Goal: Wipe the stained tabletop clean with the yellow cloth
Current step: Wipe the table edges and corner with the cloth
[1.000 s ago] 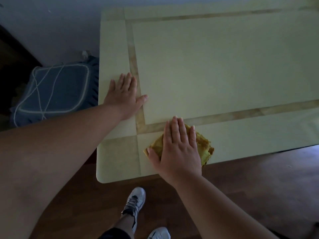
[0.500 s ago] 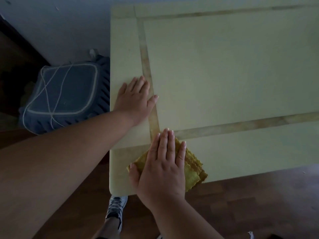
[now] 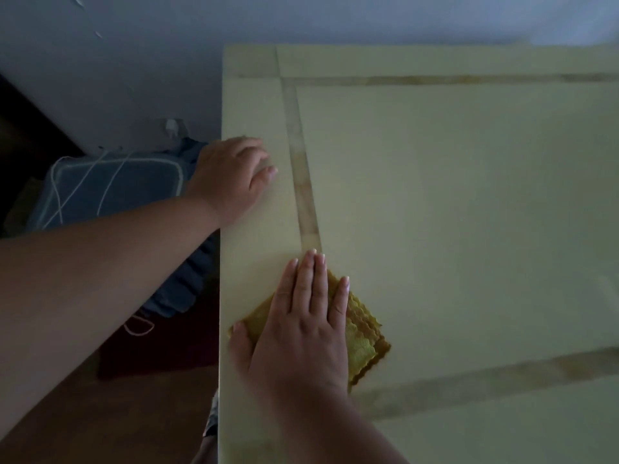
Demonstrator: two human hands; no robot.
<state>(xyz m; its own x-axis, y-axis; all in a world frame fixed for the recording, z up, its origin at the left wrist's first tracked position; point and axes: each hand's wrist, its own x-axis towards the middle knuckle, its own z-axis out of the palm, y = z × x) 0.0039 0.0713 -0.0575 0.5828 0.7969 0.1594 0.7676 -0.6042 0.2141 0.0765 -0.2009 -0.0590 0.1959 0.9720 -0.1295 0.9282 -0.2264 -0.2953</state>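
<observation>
A folded yellow cloth (image 3: 363, 339) with wavy edges lies on the pale cream tabletop (image 3: 452, 212) near its left edge. My right hand (image 3: 301, 326) presses flat on the cloth with straight fingers pointing away from me, and covers most of it. My left hand (image 3: 231, 175) rests at the table's left edge, fingers loosely bent on the surface, holding nothing. Tan inlaid strips (image 3: 303, 182) run across the tabletop; no distinct stain shows in this dim light.
A blue plastic crate (image 3: 114, 189) with white cord over it stands on the floor left of the table, against the white wall (image 3: 134, 61). Dark wooden floor (image 3: 117, 413) lies below the table's left edge.
My right hand has slid the cloth away from the near edge and further onto the table. My left hand has shifted to the table's left edge, fingers now bent. The view has moved closer.
</observation>
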